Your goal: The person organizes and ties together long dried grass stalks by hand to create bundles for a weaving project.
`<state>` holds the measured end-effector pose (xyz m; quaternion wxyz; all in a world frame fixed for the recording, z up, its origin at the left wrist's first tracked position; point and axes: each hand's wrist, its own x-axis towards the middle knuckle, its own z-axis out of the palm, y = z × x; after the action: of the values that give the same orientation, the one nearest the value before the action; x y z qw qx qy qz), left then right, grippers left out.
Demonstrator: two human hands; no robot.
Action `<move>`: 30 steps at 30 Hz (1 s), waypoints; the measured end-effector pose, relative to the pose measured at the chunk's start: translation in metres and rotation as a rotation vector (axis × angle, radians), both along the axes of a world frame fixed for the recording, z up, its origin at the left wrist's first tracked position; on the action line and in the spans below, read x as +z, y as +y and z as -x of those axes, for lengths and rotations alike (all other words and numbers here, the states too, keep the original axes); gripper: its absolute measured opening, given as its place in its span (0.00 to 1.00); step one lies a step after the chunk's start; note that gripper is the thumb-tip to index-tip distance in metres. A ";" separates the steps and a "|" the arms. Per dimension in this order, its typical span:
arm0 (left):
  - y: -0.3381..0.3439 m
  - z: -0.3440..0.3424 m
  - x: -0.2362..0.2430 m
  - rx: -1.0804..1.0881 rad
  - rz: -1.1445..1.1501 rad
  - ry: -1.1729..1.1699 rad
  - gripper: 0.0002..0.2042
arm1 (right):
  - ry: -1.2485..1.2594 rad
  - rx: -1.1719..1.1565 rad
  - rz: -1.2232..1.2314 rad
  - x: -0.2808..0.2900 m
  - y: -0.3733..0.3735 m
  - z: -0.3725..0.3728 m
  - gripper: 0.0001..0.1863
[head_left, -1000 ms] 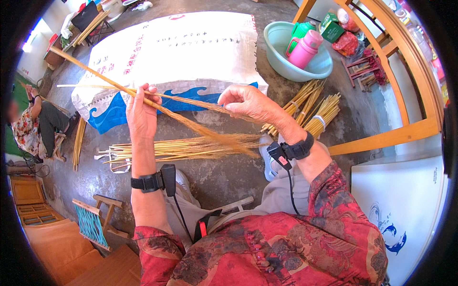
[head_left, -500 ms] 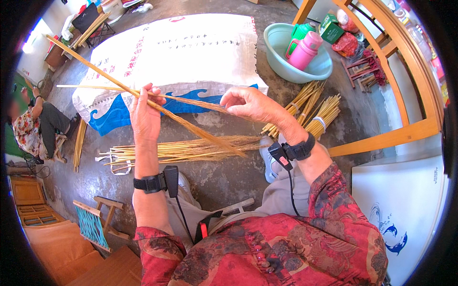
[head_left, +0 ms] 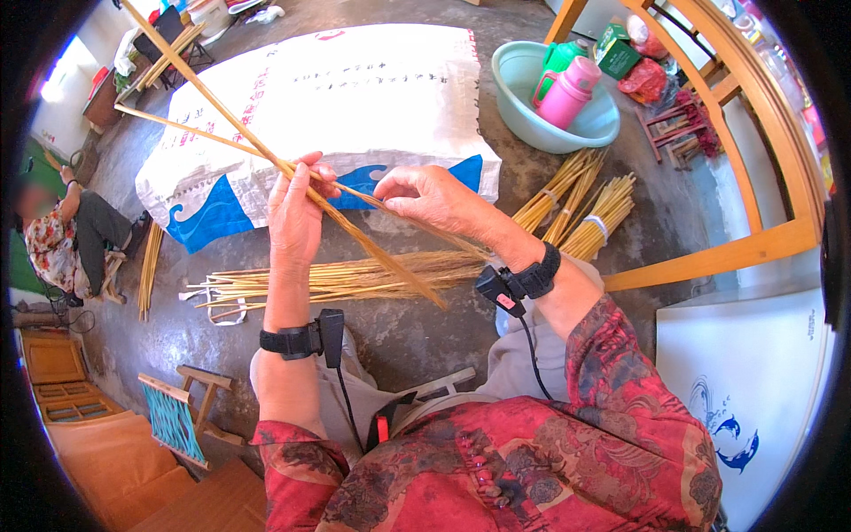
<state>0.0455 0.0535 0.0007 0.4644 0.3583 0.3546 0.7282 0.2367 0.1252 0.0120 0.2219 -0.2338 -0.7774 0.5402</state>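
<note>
One long, thick, straw-gold plant stalk, smooth and straight along its shaft, running slantwise from the upper left edge of view down through the left hand and ending toward the lower right in a tapering, brown, fibrous head, its fine strands lying close together and narrowing to a wispy tip. One thinner, paler, straw-coloured stalk, crossing the first at the left hand's fingers, its shaft slender at the left, its right part browner and breaking into loose, feathery strands. Both are held in the air, between the floor and the wearer's view. Left hand: fingers folded about the crossing, holding both stalks. Right hand: thumb and fingertips brought narrowly together on the thinner stalk, strands trailing on beneath the palm toward the wrist. Below, on the dark grey concrete floor: a loose row of yellow stalks with feathery brown tips, butts to the left, tips to the right. Beyond the hands: a large white woven sheet with a blue wave border. To the right: tied bundles of short yellow stalks, near a round pale-blue plastic basin.
</note>
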 end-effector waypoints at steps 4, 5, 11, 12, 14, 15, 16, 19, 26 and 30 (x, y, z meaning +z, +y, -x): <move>-0.001 -0.003 0.003 -0.039 -0.004 0.022 0.13 | -0.061 0.065 0.111 0.004 -0.002 0.005 0.10; -0.001 -0.004 0.005 -0.046 0.000 0.026 0.13 | -0.036 0.071 0.089 0.004 -0.001 0.005 0.11; -0.002 -0.003 0.006 -0.039 0.032 0.065 0.13 | -0.119 0.125 0.057 0.007 -0.003 0.008 0.12; -0.002 -0.003 0.005 -0.040 0.032 0.063 0.13 | -0.120 0.124 0.057 0.005 -0.003 0.008 0.12; -0.002 -0.003 0.006 -0.049 0.066 0.139 0.13 | -0.076 0.077 -0.138 0.002 -0.004 0.010 0.10; -0.002 -0.003 0.006 -0.049 0.066 0.139 0.13 | -0.076 0.078 -0.138 0.001 -0.005 0.010 0.10; -0.001 -0.003 0.004 -0.043 0.071 0.162 0.13 | -0.098 0.072 -0.163 0.001 -0.007 0.011 0.10; -0.002 -0.003 0.004 -0.028 0.084 0.214 0.13 | -0.176 0.058 -0.244 0.001 -0.011 0.013 0.10; -0.001 -0.008 0.005 0.013 0.089 0.220 0.12 | -0.228 0.013 -0.346 -0.001 -0.013 0.012 0.11; -0.001 -0.005 0.006 0.043 0.077 0.199 0.12 | -0.194 0.004 -0.323 0.000 -0.011 0.008 0.12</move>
<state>0.0506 0.0527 0.0070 0.4246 0.4029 0.4344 0.6847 0.2283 0.1143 0.0119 0.1793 -0.2445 -0.8722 0.3839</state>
